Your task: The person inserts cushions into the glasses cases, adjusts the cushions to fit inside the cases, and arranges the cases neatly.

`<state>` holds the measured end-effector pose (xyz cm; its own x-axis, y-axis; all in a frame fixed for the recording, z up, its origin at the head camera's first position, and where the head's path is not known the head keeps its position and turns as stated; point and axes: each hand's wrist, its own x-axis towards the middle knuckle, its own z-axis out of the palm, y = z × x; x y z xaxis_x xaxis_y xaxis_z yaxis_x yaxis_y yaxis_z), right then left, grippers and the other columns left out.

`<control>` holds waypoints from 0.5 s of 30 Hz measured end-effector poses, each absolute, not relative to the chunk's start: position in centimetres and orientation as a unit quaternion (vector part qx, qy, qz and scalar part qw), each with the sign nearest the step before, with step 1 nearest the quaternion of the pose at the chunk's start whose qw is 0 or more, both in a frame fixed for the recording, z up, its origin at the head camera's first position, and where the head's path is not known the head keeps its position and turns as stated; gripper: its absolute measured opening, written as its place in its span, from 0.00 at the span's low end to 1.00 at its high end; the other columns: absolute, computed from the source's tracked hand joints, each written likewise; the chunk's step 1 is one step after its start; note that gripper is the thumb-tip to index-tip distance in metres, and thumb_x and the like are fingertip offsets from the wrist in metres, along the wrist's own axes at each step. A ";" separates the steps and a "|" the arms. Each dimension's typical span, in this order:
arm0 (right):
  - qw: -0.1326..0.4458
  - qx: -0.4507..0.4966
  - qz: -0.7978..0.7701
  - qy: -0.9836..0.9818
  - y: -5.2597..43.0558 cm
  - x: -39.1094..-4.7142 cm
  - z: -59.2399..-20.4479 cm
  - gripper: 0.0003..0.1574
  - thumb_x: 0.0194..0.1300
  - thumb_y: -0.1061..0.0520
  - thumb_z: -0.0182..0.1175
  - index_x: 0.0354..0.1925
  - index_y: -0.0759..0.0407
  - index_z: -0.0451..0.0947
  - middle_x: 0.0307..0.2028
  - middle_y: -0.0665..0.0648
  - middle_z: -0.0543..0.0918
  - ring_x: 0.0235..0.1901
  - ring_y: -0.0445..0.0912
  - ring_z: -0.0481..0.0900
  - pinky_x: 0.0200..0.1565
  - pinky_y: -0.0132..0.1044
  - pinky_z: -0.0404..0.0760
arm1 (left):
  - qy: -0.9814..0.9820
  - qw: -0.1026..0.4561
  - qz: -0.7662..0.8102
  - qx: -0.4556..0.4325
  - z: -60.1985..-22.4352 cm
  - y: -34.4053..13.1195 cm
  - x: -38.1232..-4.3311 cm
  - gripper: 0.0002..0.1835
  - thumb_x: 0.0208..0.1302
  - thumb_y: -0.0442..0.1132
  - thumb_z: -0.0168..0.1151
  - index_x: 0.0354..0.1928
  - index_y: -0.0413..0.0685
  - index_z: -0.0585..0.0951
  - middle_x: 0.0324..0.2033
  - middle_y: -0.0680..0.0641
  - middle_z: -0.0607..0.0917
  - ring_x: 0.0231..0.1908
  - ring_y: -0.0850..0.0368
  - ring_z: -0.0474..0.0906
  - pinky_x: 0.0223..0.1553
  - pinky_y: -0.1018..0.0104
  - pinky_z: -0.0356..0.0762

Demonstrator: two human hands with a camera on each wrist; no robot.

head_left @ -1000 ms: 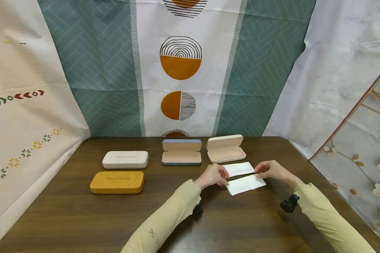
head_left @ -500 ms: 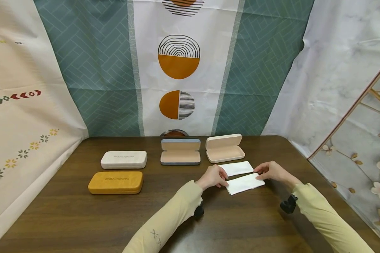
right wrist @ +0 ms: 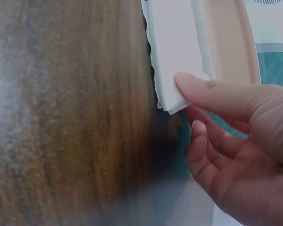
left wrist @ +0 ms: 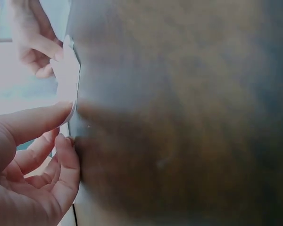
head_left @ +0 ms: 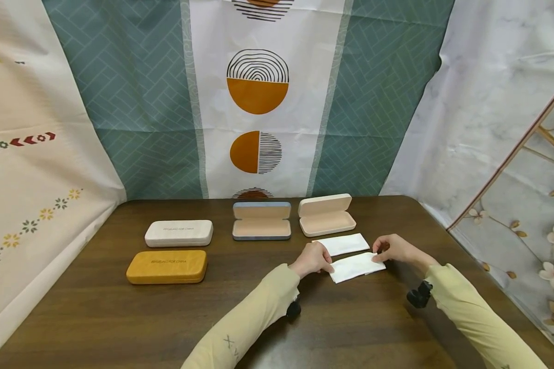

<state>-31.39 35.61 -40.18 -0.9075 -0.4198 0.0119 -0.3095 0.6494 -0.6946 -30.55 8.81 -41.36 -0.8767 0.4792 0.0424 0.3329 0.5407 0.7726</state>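
L hand [head_left: 312,258] & R hand [head_left: 395,248] each pinch an end of the nearer folded white cloth [head_left: 354,266], thumb on top, fingers partly curled — it's on or just above the worktop [head_left: 351,328], can't tell which. 2nd folded cloth [head_left: 344,244] just behind — w/ open white glasses case [head_left: 329,223] beyond.

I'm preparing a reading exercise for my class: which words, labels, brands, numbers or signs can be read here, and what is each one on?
"FOR CHINA": yellow case; the word before it is too blurred to be sure of.
"FOR CHINA": closed white case, fainter; its first word is blurred too.
"X": left sleeve; the small marks after it are unclear.
No numbers can be read.
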 end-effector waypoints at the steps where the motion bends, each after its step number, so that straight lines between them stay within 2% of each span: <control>1: 0.076 -0.203 -0.373 0.902 35.7 -31.4 -40.2 0.12 0.49 0.64 0.68 0.27 0.68 0.73 0.21 0.51 0.73 0.21 0.41 0.67 0.23 0.31 0.66 | 0.870 0.090 0.423 0.235 -41.3 8.8 -30.5 0.10 0.42 0.28 0.72 0.17 0.41 0.78 0.13 0.54 0.74 0.09 0.64 0.66 0.15 0.74 0.70; 5: 0.075 -0.212 -0.398 0.890 35.8 -31.3 -40.3 0.13 0.49 0.64 0.68 0.28 0.69 0.73 0.22 0.53 0.74 0.22 0.40 0.69 0.24 0.30 0.68 | 0.858 0.116 0.442 0.237 -41.0 8.6 -30.5 0.09 0.45 0.27 0.70 0.20 0.40 0.77 0.15 0.53 0.74 0.13 0.62 0.70 0.17 0.72 0.72; 11: 0.074 -0.171 -0.432 0.883 35.9 -31.1 -40.5 0.12 0.51 0.64 0.67 0.32 0.70 0.75 0.24 0.54 0.77 0.24 0.41 0.72 0.26 0.32 0.72 | 0.831 0.149 0.488 0.223 -40.5 8.3 -30.8 0.08 0.50 0.25 0.66 0.23 0.39 0.74 0.17 0.50 0.74 0.19 0.56 0.75 0.22 0.68 0.76; 15: 0.094 -0.135 -0.488 0.857 35.7 -31.0 -40.3 0.18 0.53 0.64 0.66 0.39 0.75 0.72 0.28 0.56 0.78 0.25 0.43 0.74 0.29 0.35 0.77 | 0.807 0.152 0.533 0.206 -40.2 7.9 -31.1 0.07 0.51 0.24 0.63 0.26 0.36 0.73 0.18 0.48 0.76 0.21 0.53 0.77 0.25 0.65 0.77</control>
